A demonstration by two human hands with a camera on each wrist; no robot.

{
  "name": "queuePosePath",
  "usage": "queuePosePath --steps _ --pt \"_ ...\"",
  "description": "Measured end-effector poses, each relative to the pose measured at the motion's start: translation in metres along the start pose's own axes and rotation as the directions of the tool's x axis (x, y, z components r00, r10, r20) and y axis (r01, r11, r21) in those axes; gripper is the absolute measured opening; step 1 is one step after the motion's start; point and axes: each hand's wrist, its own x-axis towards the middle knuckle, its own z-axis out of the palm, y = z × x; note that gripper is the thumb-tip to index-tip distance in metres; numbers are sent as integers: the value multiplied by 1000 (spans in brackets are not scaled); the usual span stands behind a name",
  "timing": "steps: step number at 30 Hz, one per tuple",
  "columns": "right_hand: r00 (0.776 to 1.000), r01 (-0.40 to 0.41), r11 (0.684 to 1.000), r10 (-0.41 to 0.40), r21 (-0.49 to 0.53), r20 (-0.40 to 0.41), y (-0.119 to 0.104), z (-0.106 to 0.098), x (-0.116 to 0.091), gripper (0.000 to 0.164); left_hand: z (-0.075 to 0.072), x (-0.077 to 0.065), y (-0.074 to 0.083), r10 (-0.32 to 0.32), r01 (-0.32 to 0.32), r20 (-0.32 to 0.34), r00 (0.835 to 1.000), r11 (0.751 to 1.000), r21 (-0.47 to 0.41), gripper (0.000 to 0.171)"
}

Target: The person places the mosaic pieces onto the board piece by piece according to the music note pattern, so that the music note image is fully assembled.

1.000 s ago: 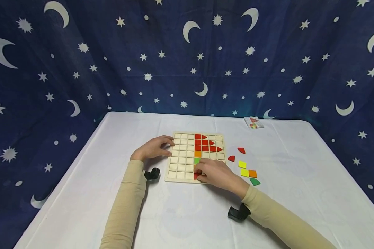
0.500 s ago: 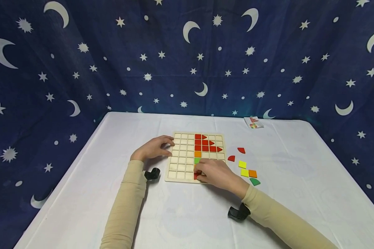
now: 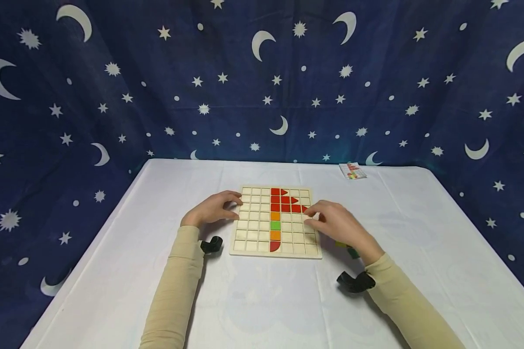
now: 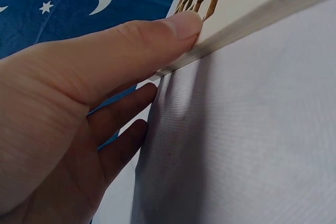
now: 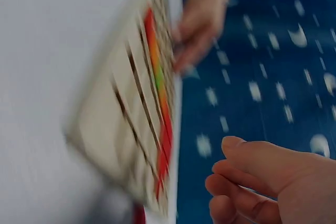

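A pale wooden grid board (image 3: 249, 228) lies on the table. My left hand (image 3: 213, 208) rests at its left edge, and in the left wrist view the thumb (image 4: 184, 24) touches the rim. Red squares and red triangles (image 3: 294, 200) form rows at the top of the grid. Below them run an orange square (image 3: 275, 216), a green square (image 3: 275, 225), another orange square (image 3: 275, 236) and a rounded red piece (image 3: 275, 246). Beyond the board's right edge hovers my right hand (image 3: 338, 224), fingers loosely bent, nothing visible between them.
Loose pieces lie right of the board, mostly hidden by the right hand; bits of a yellow piece (image 3: 340, 244) and a green piece (image 3: 353, 252) show. A printed pattern card (image 3: 352, 171) lies at the far edge of the white-covered table (image 3: 244, 300).
My right hand has left the bottom of the coloured column and moved right and away, over the loose pieces. The rounded red piece is now uncovered. The left hand stays put.
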Motion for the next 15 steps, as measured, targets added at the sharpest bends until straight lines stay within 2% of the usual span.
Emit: queuePosePath --steps 5,8,11,15 --pt "988 -152 988 152 21 -21 43 -30 -10 31 0 -1 1 1 -2 2 1000 1000 5 43" --pt "979 -202 979 203 19 -24 60 -40 -15 32 0 -1 2 7 -7 1 1000 1000 4 43" --pt "970 -241 970 241 23 -20 72 -42 -17 33 -1 0 1 2 -2 3 1000 1000 3 44" --pt "967 -256 966 256 28 7 82 -30 -14 37 0 0 0 -4 4 6 1000 1000 -5 44"
